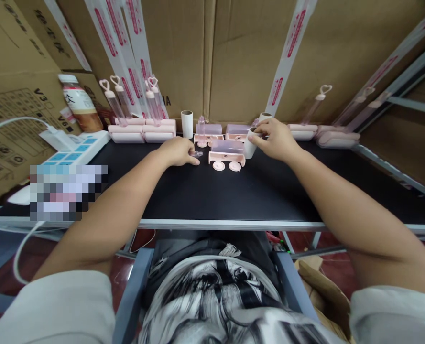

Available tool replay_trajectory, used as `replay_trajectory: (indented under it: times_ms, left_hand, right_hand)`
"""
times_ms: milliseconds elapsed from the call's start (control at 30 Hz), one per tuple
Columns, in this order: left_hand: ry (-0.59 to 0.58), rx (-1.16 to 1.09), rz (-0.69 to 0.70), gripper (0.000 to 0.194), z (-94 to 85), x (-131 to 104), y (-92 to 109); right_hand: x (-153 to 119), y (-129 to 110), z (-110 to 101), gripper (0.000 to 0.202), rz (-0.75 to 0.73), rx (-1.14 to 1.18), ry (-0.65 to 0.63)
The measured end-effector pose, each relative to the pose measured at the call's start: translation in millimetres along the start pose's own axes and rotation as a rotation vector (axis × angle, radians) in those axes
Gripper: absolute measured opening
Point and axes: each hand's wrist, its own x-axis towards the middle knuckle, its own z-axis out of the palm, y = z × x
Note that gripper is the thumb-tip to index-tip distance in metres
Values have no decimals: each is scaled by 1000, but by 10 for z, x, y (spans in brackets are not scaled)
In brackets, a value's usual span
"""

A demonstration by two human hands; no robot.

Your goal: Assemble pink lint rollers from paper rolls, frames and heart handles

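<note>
Two bare hands: left hand (178, 150), curled to a narrow pinch, one small clear piece (197, 154) held over the black tabletop (230, 200); right hand (276, 138), partly closed, one white tube (250, 148) gripped near its rim, just right of a pink case (226, 157) with lilac top. Foreseeable mishap: a sideways swing of the tube could jostle the case and scatter the two pink discs (218, 166) before it. Surroundings: left carton (15, 110), printed “V3”; tape (294, 38), red lettering too small to read.
</note>
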Motion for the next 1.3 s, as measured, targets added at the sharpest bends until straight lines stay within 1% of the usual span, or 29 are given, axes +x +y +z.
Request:
replay_trajectory:
  times_ms: [133,200,267,333,400,433,500,533,600,667,700,733,767,800,833,900,933,1000,1033,1067,1100,1167,1233,1300]
  left_hand:
    - [17,-44,-40,42,70,75,-91]
    - [25,-70,-45,43,106,103,-125]
    - [14,-93,-50,46,116,106,-142]
    - [27,-120,-44,53,99,86,-145]
    - [97,-152,-5,60,73,57,-141]
    - [149,-167,32,61,64,44,-137]
    - [272,-202,130,61,60,30,-115]
    - [333,-225,191,63,67,29,-94]
    - [456,-266,345,76,90,31,-16]
    - [555,-288,536,93,113,20,117]
    - [590,-290,631,98,119,1,201]
    - [618,-290,715,99,121,-27,290]
    - [640,-290,779,94,118,-65,378]
    - [656,-290,825,86,111,-110,460]
    - [671,-293,857,75,101,-158,528]
    - [701,-314,877,59,81,-248,610]
    - [721,-336,867,56,73,-283,623]
    - [765,-392,811,55,63,-323,603]
    - [783,-418,770,54,61,-330,581]
    - [796,-441,727,54,60,-332,557]
    - [806,-461,690,53,60,-329,537]
    - [814,-491,642,53,60,-322,516]
    - [821,-513,630,53,58,-318,518]
    - [831,-523,636,53,53,-323,533]
  right_hand:
    - [-29,-38,-6,28,50,-51,-104]
    - [-34,-50,-26,26,90,-47,-99]
    - [-30,-61,-70,27,126,-17,-7]
    - [-21,-78,-129,32,143,49,144]
    - [-15,-120,-178,41,141,156,273]
    - [-16,-158,-192,45,136,223,305]
    - [-32,-277,-190,52,136,402,310]
    - [-49,-359,-174,54,149,517,284]
    - [-102,-561,-120,58,217,805,182]
    - [-170,-780,-56,60,324,1098,6]
    - [-205,-881,-28,61,363,1205,-85]
    - [-237,-970,-5,62,392,1282,-169]
    - [-266,-1040,12,63,409,1326,-241]
    - [-288,-1089,21,64,419,1340,-301]
    - [-305,-1115,23,65,421,1322,-340]
    - [-321,-1102,3,62,378,1178,-335]
    - [-322,-1072,-16,56,323,1045,-308]
    - [-316,-998,-63,34,167,702,-265]
    - [-313,-967,-85,22,94,524,-273]
    - [-311,-945,-104,15,38,366,-304]
    - [-312,-935,-117,16,5,240,-350]
    - [-321,-944,-127,27,-21,86,-442]
    - [-335,-971,-123,35,-38,28,-509]
    - [-346,-990,-119,36,-54,34,-535]
